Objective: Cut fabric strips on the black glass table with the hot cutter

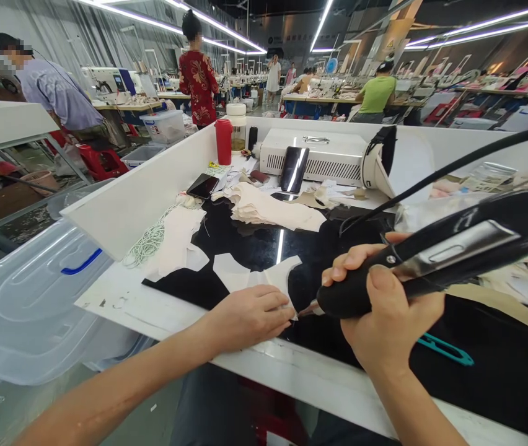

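My right hand is wrapped round a black corded hand tool with a silver lever along its side. The tool's narrow metal tip is at the right edge of a white cut fabric piece. My left hand lies flat on that piece's near part, fingers stretched out close to the tip. Beneath the piece is a glossy black board. A stack of cream cut pieces lies farther back, and more pale pieces are on the left.
Green cord is heaped at the left. A teal plastic tool lies right of my right hand. Behind are two phones, a white vented box and a red bottle. A low white wall edges the table. Co-workers are beyond.
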### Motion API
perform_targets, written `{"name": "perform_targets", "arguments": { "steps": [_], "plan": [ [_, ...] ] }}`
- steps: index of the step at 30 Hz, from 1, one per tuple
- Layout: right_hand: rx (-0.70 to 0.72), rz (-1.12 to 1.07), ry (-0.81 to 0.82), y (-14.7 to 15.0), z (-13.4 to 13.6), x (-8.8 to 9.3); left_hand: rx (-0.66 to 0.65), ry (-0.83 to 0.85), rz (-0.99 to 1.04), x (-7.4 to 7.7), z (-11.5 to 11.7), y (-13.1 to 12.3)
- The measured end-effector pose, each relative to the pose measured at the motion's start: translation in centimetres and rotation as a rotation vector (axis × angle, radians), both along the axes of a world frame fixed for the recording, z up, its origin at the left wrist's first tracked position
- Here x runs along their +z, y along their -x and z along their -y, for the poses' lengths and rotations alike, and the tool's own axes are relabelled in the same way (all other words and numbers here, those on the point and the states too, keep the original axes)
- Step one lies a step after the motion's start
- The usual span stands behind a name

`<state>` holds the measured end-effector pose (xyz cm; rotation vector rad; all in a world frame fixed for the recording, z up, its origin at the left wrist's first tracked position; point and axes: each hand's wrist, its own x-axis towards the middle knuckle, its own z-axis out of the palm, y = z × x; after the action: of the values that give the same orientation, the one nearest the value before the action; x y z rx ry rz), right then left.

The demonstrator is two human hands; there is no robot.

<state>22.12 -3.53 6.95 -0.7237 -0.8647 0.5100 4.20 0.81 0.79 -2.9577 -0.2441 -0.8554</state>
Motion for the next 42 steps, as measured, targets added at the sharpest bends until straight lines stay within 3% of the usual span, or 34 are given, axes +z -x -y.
{"name": "perform_targets", "arguments": {
  "steps": [36,42],
  "plan": [
    [0.030,0.052,0.051,0.16,0.19,-0.69,0.016,0.127,-0.020,-0.43,-0.16,0.50],
    [0.071,0.042,0.062,-0.06,0.94,-0.21,-0.040,0.151,-0.014,-0.01,0.36,0.76]
  ]
}}
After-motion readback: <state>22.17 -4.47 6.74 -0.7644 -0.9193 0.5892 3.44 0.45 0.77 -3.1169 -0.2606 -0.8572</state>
